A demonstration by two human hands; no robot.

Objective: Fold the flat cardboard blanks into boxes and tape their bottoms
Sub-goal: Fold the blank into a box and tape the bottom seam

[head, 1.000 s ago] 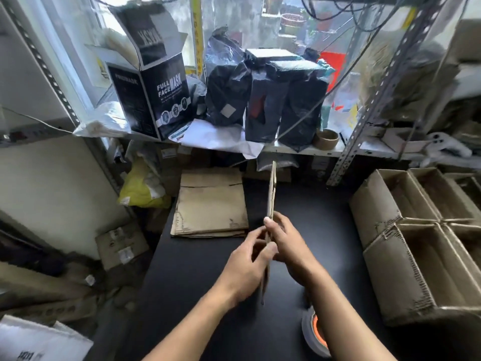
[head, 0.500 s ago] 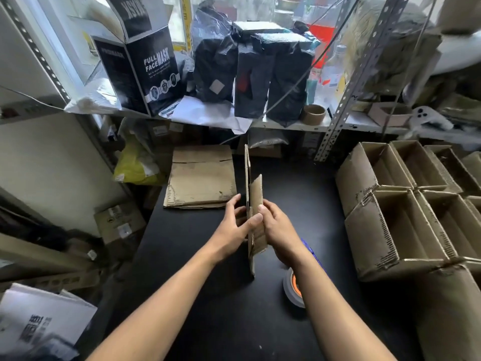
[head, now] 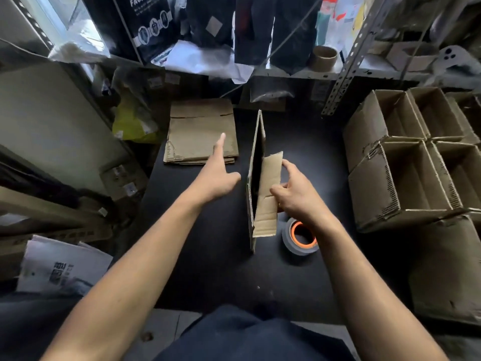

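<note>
A stack of flat cardboard blanks (head: 200,134) lies on the black table (head: 216,259). The left hand (head: 218,175) is in the air, fingers spread, holding nothing. The right hand (head: 296,194) pinches a flap of the half-open box (head: 256,178) standing on the table. A tape roll (head: 299,237) sits just beside it.

Black worktable (head: 208,269) abuts a perforated metal shelving upright (head: 346,66). Pale wall panel (head: 52,121) at left. Daylight enters through a window (head: 75,27) at upper left.
</note>
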